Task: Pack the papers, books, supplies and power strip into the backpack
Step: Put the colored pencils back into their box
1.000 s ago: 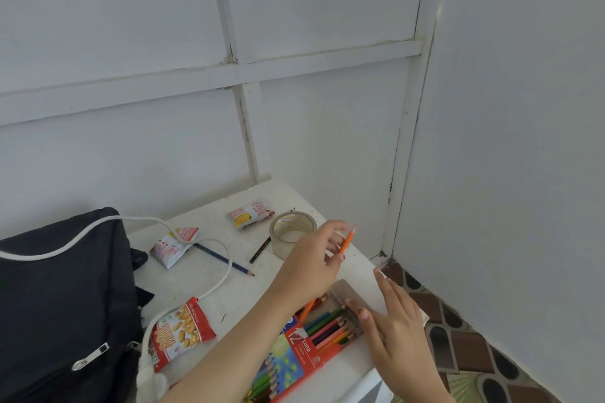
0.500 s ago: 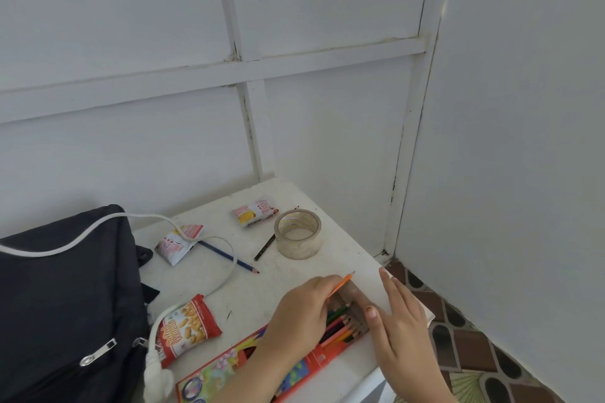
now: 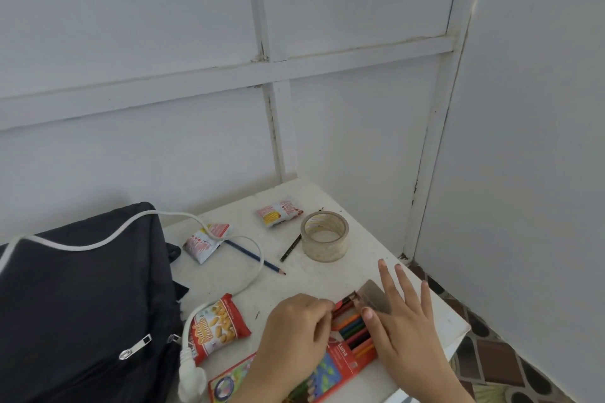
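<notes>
The left grip (image 3: 294, 327) pinches coloured wooden pencils (image 3: 355, 327) in the red cardboard box (image 3: 340, 366); the right grip (image 3: 402, 321), spread, presses its one-o'clock flap (image 3: 375, 299).

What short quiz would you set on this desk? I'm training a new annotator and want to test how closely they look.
1. True or false: the tape roll sits inside the backpack.
2. What lies in the open pencil box? A) coloured pencils B) scissors C) coins
3. Fill in: the white cable runs over the top of the ___.

Key: 1. False, it stands on the table. 2. A. 3. backpack.
</notes>
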### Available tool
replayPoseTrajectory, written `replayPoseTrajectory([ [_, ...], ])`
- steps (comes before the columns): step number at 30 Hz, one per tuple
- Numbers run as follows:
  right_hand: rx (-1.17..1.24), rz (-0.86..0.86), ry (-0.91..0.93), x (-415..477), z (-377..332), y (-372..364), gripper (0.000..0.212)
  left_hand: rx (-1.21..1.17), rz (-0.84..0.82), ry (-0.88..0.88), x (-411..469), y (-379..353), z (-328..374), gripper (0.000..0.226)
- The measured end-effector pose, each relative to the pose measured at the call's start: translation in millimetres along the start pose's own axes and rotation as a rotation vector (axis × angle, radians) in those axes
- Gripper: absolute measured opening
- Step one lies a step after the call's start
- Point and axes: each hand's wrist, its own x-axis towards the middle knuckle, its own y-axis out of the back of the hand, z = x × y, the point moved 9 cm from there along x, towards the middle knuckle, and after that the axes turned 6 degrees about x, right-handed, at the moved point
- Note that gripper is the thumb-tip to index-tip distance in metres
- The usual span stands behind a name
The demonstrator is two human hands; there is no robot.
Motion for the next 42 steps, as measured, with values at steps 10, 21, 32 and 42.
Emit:
replayPoseTrajectory([
  [10,0.258,-0.050,-0.104,142.5,13.1,6.0,0.028,0.189,-0.068,0.073,53.0,21.5,-97.7,0.027],
  [21,0.293,-0.335,-0.142,245.1,36.9,-69.5,0.030,0.169,-0.161,-0.045,60.1,3.1,-130.2,0.015],
  [32,0.071,-0.422,0.042,262.3,14.6,-75.6,0.018,0.052,0.121,-0.053,59.8,35.5,-120.7,0.012],
  [42,0.670,-0.358,-0.076,247.9,4.9,-32.0,0.012,-0.428,0.402,0.306,80.9,97.3,-125.4,0.029],
])
